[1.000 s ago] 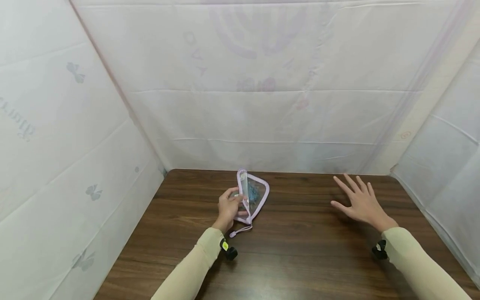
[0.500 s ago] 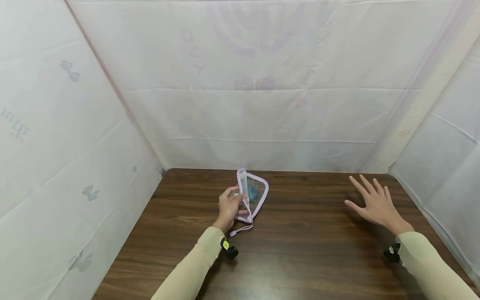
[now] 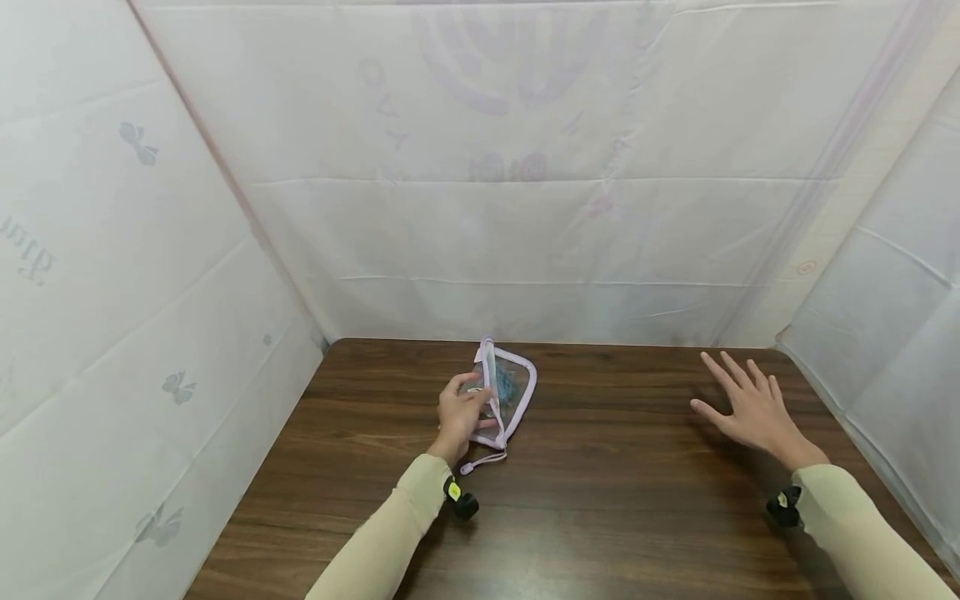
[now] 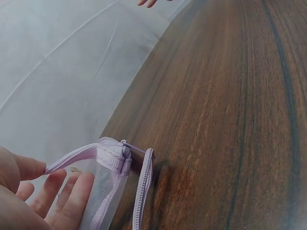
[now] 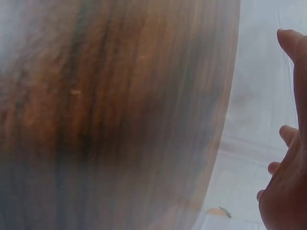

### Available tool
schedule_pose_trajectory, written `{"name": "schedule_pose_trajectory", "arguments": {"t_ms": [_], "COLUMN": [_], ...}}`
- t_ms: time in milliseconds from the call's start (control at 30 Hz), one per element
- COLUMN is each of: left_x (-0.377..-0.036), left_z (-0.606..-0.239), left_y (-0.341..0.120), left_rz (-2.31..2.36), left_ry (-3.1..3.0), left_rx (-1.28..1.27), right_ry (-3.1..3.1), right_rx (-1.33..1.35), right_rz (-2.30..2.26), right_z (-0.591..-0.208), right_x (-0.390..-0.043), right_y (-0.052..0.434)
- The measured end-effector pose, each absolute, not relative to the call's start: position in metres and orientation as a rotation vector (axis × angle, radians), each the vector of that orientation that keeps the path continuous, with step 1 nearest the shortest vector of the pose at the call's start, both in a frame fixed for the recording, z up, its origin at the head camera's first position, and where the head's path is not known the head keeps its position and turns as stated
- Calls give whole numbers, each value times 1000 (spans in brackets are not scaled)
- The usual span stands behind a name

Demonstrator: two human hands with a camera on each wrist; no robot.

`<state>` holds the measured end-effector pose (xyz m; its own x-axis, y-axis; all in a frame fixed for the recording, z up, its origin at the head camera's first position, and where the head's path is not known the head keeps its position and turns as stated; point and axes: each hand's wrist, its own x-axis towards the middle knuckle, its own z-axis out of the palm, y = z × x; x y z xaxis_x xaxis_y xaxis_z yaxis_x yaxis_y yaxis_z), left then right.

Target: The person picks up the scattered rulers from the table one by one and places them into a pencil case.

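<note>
A small mesh zip pouch [image 3: 531, 385] with lilac edging and a bluish thing inside stands tilted near the back of the table. My left hand [image 3: 457, 415] pinches its lilac zipper edge between thumb and fingers. The left wrist view shows that pinch, with the other fingers of the left hand [image 4: 62, 196] against the mesh side and the zipper [image 4: 145, 184] gaping apart. A lilac cord [image 3: 486, 461] dangles at the pouch's near corner. Over the table's right side, my right hand [image 3: 753, 417] hovers with spread fingers and holds nothing.
The dark wood table [image 3: 600, 500] ends at a white sheet wall [image 3: 570, 250] behind it. Similar sheets hang at the left [image 3: 112, 333] and the right [image 3: 892, 350]. A small black camera [image 3: 465, 505] sits on the left wrist.
My right hand has moved rightward, away from the pouch, then stayed put. The left hand keeps its pinch, while the pouch's top corner has turned slightly.
</note>
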<state>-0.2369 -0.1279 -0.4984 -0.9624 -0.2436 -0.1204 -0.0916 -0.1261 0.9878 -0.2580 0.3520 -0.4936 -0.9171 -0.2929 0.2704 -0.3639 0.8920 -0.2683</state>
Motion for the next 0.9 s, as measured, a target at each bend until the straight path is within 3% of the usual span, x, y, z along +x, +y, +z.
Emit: {"name": "schedule_pose_trajectory", "arguments": {"t_ms": [900], "left_x": [-241], "left_z": [-498], "left_y": [-114], "left_rz": [-2239], "left_ry": [-2033], "left_rx": [425], "right_ry": [-2803], "right_rx": [520], "right_rz": [499], "right_z": [-487], "right_x": [-261], "right_y": [355]}}
